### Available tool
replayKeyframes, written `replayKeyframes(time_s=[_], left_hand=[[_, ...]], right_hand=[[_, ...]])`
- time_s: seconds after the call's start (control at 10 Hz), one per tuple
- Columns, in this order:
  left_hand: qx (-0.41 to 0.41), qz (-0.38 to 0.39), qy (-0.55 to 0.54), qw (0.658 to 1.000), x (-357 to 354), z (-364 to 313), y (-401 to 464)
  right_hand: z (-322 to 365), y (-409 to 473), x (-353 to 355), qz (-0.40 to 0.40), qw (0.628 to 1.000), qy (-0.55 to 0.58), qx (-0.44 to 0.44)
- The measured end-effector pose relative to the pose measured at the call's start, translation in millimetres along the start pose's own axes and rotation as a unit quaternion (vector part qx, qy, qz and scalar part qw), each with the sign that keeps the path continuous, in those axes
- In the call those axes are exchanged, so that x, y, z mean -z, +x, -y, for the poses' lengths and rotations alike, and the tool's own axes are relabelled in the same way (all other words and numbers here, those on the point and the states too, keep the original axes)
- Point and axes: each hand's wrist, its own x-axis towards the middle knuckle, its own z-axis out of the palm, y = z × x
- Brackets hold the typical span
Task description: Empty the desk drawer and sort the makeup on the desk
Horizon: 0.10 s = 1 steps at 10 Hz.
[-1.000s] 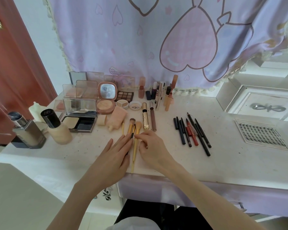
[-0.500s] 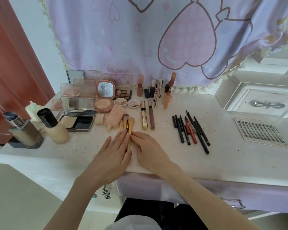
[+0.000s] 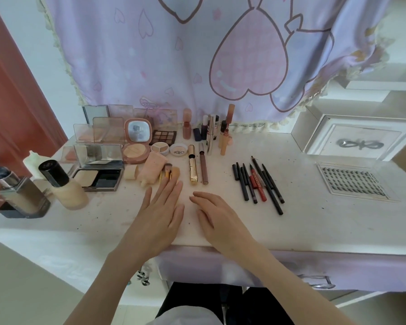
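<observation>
- Left hand (image 3: pixel 161 214) lies flat, fingers straight, tips touching the brushes (image 3: pixel 168 172) beside the pink tube (image 3: pixel 151 168).
- Right hand (image 3: pixel 217 218) rests relaxed, holding nothing, near the gold tube (image 3: pixel 193 171).

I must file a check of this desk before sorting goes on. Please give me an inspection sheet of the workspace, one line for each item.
Surface: white desk, speckled with dark marks.
Job's things: brushes bunched beside the pink tube; gold tube; pencils in a row; open compacts; foundation bottles at left.
Clutter: lash tray at right.
Grippers: left hand flat, fingertips on the brushes; right hand relaxed on the desk, holding nothing.
Cables: nothing seen.
Surroundings: lilac heart curtain behind; red door at left.
</observation>
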Motion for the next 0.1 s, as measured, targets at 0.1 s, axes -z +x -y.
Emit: replayKeyframes(time_s=[0.1], left_hand=[[-0.048,-0.005,-0.001,0.999,-5.6,-29.4,7.2]], right_hand=[[-7.9,-14.7,32.1,-0.078,0.994,0.047,-0.056]])
